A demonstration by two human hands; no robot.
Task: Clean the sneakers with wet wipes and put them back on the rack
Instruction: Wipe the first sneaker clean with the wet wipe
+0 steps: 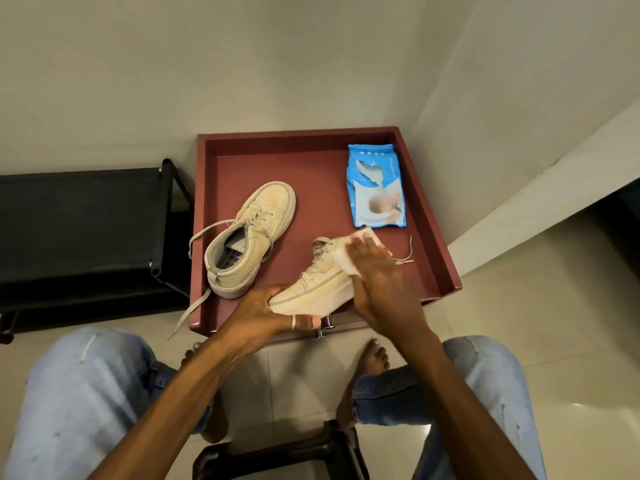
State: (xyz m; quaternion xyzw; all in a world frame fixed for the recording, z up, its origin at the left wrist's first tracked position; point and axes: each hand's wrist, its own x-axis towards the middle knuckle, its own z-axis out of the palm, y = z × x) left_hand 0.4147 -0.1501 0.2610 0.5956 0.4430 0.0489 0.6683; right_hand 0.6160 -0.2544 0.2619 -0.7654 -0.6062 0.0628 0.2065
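Observation:
Two cream sneakers are on a dark red cabinet top (311, 168). One sneaker (249, 237) stands upright at the left, toe pointing away, laces trailing over the edge. The other sneaker (311, 289) lies on its side near the front edge. My left hand (266, 320) grips its heel end, thumb under the sole. My right hand (374, 271) presses a white wet wipe (346, 258) against its upper with fingers spread flat. A blue pack of wet wipes (375, 188) lies at the back right of the cabinet top.
A black shoe rack (83, 230) stands to the left against the wall. The cabinet top has a raised rim and sits in a wall corner. My knees in light jeans and bare feet are below, over a dark stool (277, 459). Pale tiled floor lies to the right.

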